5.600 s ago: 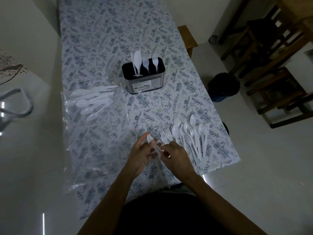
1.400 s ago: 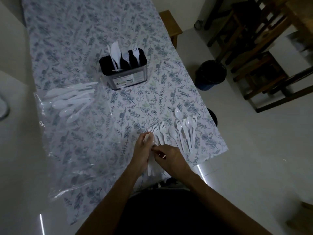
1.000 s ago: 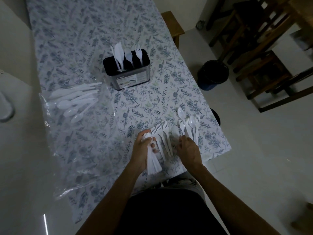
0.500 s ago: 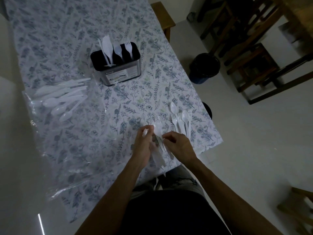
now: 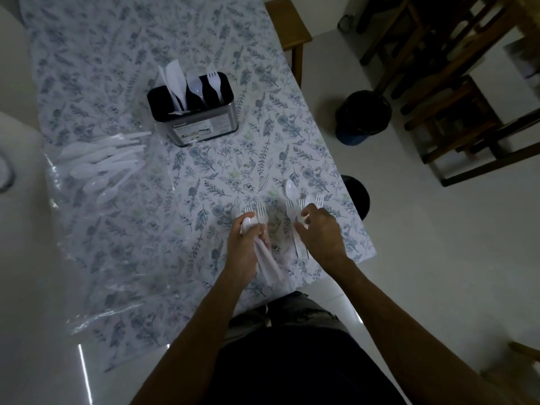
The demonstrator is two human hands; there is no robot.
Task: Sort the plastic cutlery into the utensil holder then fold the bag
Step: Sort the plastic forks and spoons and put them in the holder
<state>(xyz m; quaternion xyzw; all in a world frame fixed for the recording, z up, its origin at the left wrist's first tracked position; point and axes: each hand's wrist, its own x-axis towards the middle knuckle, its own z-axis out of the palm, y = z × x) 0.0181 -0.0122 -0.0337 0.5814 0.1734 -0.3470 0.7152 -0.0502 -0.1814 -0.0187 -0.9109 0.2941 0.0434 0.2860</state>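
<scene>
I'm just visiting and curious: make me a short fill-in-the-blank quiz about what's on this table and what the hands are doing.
1. The left hand grips a bunch of white ____.
2. The holder has a knife, a spoon and a ____ standing in it.
3. The clear bag lies to the ____ of the holder, with cutlery on it.
4. The right hand reaches into the loose spoons and forks near the table's ____ edge.

Missing words: spoons; fork; left; right

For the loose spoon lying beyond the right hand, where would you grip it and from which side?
Grip the spoon by its handle, coming from the near side. Its bowl points away and lies flat, while the handle runs toward the right hand, so a pinch from above there looks easiest.
</scene>
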